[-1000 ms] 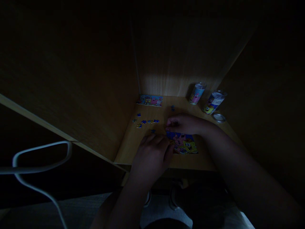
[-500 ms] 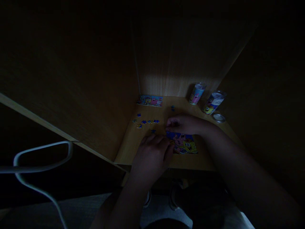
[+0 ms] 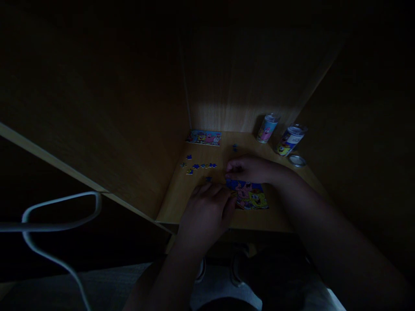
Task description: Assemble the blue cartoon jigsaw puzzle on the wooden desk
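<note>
A jigsaw puzzle [image 3: 251, 195] with yellow and pink cartoon figures lies flat near the front of the wooden shelf. My left hand [image 3: 209, 203] is closed along the puzzle's left edge, its thumb by the lower left part and its other fingertips hidden. At the upper left corner is my right hand [image 3: 248, 168], fingers curled and pinched together; anything between them is too dark to make out. Loose puzzle pieces [image 3: 196, 166] are scattered left of the hands. One blue piece [image 3: 208, 179] lies just beyond my left knuckles, another piece [image 3: 235, 147] farther back.
A second cartoon puzzle picture [image 3: 205, 138] lies at the back left. Two clear-topped cartoon tubes, a pink-and-blue one [image 3: 266, 129] and a yellow-and-blue one [image 3: 290, 140], stand at the back right beside a round lid [image 3: 297, 160]. Wooden panels enclose the shelf; a white cable [image 3: 61, 198] hangs left.
Both hands keep almost the same place and pose at the puzzle. The view has shifted very slightly; nothing else has visibly moved.
</note>
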The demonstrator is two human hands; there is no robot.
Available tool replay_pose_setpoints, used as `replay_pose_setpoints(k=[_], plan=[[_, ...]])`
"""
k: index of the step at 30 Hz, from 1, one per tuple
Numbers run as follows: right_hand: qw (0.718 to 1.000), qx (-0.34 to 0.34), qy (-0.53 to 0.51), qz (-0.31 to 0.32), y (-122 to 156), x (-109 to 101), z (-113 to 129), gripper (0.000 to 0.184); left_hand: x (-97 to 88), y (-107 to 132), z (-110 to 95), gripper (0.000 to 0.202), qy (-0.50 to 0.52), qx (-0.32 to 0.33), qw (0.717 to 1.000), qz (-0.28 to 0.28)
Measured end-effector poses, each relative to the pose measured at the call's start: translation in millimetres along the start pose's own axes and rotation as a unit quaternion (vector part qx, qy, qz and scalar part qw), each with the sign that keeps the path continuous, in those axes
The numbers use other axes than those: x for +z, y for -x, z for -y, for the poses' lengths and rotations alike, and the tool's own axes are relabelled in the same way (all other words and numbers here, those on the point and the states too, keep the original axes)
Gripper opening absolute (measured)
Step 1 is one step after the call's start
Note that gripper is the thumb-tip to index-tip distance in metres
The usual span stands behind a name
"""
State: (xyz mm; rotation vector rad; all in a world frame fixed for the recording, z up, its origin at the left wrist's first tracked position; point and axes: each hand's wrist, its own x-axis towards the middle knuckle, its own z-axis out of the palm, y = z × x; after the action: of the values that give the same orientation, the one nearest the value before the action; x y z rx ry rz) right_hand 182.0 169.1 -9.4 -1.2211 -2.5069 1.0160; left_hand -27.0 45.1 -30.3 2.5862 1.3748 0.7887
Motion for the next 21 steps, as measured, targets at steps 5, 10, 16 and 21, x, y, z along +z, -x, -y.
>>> replay_pose_setpoints(k=[5,10,16,21], plan=[[1.0,0.003,-0.008,0.005,0.6,-0.2,0.3,0.024,-1.6,-0.1,-0.9,0.014,-0.006,-0.001,1.0,0.011],[1.0,-0.006,-0.009,0.002,0.3,0.7,-2.5,0.023,-1.0,0.0,-0.5,0.013,0.003,0.001,1.0,0.006],[1.0,-0.001,0.001,-0.001,-0.6,0.5,-2.8,0.023,0.2,0.2,0.3,0.016,0.003,0.0,1.0,0.013],[1.0,-0.002,0.005,0.001,-0.5,0.6,-3.1,0.025,0.1,0.8,0.0,0.015,0.003,-0.004,1.0,0.006]])
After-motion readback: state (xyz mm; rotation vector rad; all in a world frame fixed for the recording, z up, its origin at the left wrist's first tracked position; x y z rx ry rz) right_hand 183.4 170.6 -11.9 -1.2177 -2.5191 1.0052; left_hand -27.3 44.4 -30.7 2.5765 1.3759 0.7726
